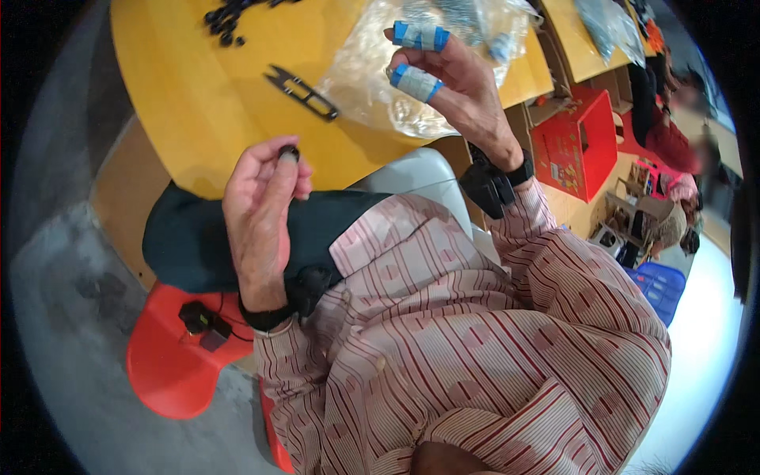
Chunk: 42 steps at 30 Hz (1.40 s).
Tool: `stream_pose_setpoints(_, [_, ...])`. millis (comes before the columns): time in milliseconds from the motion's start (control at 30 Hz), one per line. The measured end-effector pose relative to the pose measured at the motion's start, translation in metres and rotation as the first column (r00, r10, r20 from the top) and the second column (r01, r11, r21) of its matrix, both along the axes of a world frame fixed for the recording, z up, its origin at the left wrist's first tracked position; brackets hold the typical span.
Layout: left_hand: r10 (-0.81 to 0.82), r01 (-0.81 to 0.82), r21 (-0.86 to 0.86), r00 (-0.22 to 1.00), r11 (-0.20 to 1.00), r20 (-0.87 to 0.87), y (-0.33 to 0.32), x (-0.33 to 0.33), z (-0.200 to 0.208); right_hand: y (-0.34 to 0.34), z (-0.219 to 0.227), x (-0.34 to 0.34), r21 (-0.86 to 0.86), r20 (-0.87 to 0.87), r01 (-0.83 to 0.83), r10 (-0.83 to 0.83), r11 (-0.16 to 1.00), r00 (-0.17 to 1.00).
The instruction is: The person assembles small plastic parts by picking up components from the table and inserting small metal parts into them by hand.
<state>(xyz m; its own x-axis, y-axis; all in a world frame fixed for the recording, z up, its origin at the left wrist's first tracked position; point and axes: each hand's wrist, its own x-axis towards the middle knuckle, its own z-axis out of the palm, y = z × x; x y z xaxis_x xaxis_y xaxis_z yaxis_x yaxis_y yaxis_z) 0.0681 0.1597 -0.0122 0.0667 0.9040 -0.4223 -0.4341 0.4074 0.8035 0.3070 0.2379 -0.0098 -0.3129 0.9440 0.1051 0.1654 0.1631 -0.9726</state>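
Note:
My left hand [265,210] is raised over the near table edge, its thumb and finger pinched on a small black round piece [290,150]. My right hand [463,91] hovers above a crumpled clear plastic bag [360,91]. Its thumb and index finger, both wrapped in blue and pale tape, stand apart, and I see nothing between them; the other fingers are curled and partly hidden. Black thread snips [301,93] lie on the yellow table [182,95] between my hands. Several small black round pieces [226,28] are scattered at its far left.
A dark green cloth [198,237] and a grey-white plastic surface [423,170] lie at the near table edge. A red stool [174,356] stands at lower left, bearing a black device [204,324]. A red box [574,142] is at the right; people [673,142] sit beyond it.

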Motion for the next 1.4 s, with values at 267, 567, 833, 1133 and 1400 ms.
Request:
stream_pose_setpoints(267, [0.145, -0.139, 0.127, 0.989, 0.982, -0.035, -0.001, 0.007, 0.001, -0.018, 0.021, -0.068, 0.444, 0.438, -0.377, 0.170, 0.813, 0.883])
stream_pose_setpoints(567, [0.199, -0.191, 0.170, 0.979, 0.967, -0.034, -0.006, 0.005, -0.005, -0.019, 0.016, -0.084, 0.524, 0.488, -0.438, 0.164, 0.731, 0.857])
stream_pose_setpoints(833, [0.228, -0.243, 0.143, 0.967, 0.959, 0.113, -0.004, 0.002, -0.002, -0.032, 0.013, -0.083, 0.461, 0.383, -0.300, 0.117, 0.836, 0.916])
stream_pose_setpoints(1133, [0.243, -0.256, 0.165, 0.965, 0.952, 0.094, -0.005, 0.005, -0.001, -0.026, 0.007, -0.086, 0.585, 0.393, -0.334, 0.101, 0.739, 0.914])
stream_pose_setpoints(1400, [0.167, -0.191, 0.173, 0.976, 0.966, 0.141, -0.010, 0.001, 0.000, -0.025, 0.015, -0.080, 0.458, 0.147, -0.126, 0.065, 0.880, 0.987])
